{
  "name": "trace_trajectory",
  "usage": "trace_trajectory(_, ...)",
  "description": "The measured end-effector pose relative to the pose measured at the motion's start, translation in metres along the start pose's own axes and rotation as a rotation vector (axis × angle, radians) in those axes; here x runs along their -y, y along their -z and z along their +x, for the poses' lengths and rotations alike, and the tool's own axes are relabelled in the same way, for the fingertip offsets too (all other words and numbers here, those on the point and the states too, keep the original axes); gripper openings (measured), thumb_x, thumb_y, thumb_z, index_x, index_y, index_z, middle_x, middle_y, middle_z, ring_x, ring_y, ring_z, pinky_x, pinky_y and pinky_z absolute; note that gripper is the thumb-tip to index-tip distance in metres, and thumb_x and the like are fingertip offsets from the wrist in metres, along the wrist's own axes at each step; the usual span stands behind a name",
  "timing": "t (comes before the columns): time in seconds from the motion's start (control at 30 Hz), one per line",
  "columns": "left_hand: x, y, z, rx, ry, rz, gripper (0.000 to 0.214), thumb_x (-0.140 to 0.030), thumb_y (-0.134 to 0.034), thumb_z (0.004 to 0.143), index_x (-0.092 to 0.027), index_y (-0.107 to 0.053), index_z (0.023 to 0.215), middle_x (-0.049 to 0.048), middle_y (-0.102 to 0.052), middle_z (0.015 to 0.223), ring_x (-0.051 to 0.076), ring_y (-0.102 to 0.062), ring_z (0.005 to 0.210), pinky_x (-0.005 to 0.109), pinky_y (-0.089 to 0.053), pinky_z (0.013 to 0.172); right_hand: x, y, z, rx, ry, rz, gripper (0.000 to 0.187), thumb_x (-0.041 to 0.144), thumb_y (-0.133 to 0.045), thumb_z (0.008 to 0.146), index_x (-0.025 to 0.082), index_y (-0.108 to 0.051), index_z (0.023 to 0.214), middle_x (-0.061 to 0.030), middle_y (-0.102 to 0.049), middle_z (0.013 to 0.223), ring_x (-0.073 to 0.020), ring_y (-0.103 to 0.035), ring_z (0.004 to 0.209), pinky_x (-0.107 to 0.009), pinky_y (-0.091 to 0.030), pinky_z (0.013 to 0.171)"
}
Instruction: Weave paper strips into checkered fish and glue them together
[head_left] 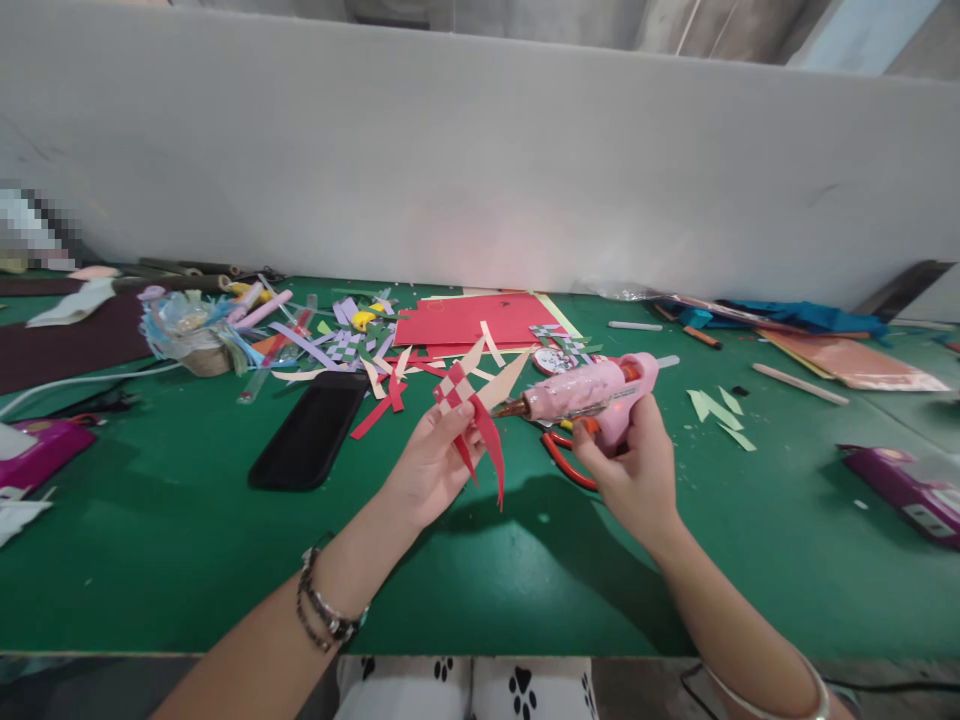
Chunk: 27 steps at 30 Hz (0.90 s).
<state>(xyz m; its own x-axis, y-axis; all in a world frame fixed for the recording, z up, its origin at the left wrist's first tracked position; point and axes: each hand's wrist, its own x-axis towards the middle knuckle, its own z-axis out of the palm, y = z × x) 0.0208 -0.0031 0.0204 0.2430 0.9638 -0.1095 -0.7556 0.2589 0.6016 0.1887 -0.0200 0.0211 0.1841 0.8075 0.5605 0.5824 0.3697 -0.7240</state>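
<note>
Pinching, left hand (429,462): clamped on red-and-cream woven paper (452,390), at center.
Gripping, right hand (639,468): closed around pink glue gun (574,390), 3 o'clock from woven paper, nozzle (514,408) inward.
Red sheets (465,322): 12 o'clock, on table (540,590).

Some fingers of your left hand (433,462) hide behind the woven paper (453,388). Your right hand (634,465) covers part of the red-handled tool (559,463). You can't tell if the pink glue gun (574,390) touches the paper. Your view's edges cut off the left purple pack (56,452) and the right purple pack (892,478).
</note>
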Motion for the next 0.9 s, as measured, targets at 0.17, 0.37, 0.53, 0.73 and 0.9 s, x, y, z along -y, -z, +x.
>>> trace_trajectory(0.17, -0.0007, -0.0002, -0.0005, 0.011, -0.013, -0.004, 0.029, -0.024, -0.080, 0.041, -0.015, -0.056, 0.055, -0.0067, -0.051, 0.050, 0.003, -0.044, 0.046, 0.016, -0.043, 0.050, 0.0004, 0.0002, 0.0003, 0.007, 0.006, 0.008, 0.020, 0.025, -0.055, 0.064, 0.019, -0.040, 0.076, 0.0065, -0.042, 0.055, -0.0062, -0.034, 0.044, -0.019, -0.029, 0.039)
trace_trajectory(0.37, -0.0045, 0.0000, -0.0004, -0.006, -0.030, -0.008, 0.028, -0.022, -0.079, 0.044, -0.017, -0.055, 0.057, -0.0068, -0.053, 0.051, 0.004, -0.049, 0.049, 0.016, -0.044, 0.051, 0.0011, 0.0015, 0.0004, 0.026, 0.001, 0.002, 0.023, 0.024, -0.055, 0.063, 0.019, -0.042, 0.081, 0.0057, -0.044, 0.057, -0.0067, -0.036, 0.045, -0.019, -0.030, 0.039)
trace_trajectory(0.53, -0.0055, -0.0001, 0.0004, -0.002, -0.036, -0.005, 0.028, -0.023, -0.079, 0.043, -0.017, -0.055, 0.057, -0.0068, -0.053, 0.051, 0.004, -0.049, 0.049, 0.015, -0.044, 0.051, 0.0013, 0.0018, 0.0001, 0.011, -0.005, -0.012, 0.022, 0.024, -0.055, 0.062, 0.019, -0.042, 0.080, 0.0062, -0.043, 0.055, -0.0060, -0.033, 0.043, -0.018, -0.028, 0.037)
trace_trajectory(0.73, -0.0034, -0.0020, -0.0019, -0.004, -0.029, 0.027, 0.028, -0.025, -0.080, 0.041, -0.016, -0.057, 0.054, -0.0062, -0.054, 0.051, 0.004, -0.047, 0.047, 0.017, -0.044, 0.053, 0.0013, 0.0011, 0.0004, -0.021, 0.010, -0.022, 0.021, 0.027, -0.056, 0.064, 0.019, -0.041, 0.076, 0.0068, -0.041, 0.053, -0.0059, -0.033, 0.042, -0.018, -0.028, 0.036)
trace_trajectory(0.9, -0.0024, -0.0016, -0.0010, 0.005, -0.055, 0.007, 0.028, -0.023, -0.078, 0.045, -0.016, -0.052, 0.050, -0.0071, -0.047, 0.047, 0.004, -0.042, 0.046, 0.016, -0.041, 0.050, 0.0013, 0.0004, 0.0018, -0.057, -0.048, -0.013, 0.028, 0.028, -0.056, 0.064, 0.018, -0.043, 0.087, 0.0055, -0.043, 0.058, -0.0072, -0.035, 0.045, -0.020, -0.031, 0.039)
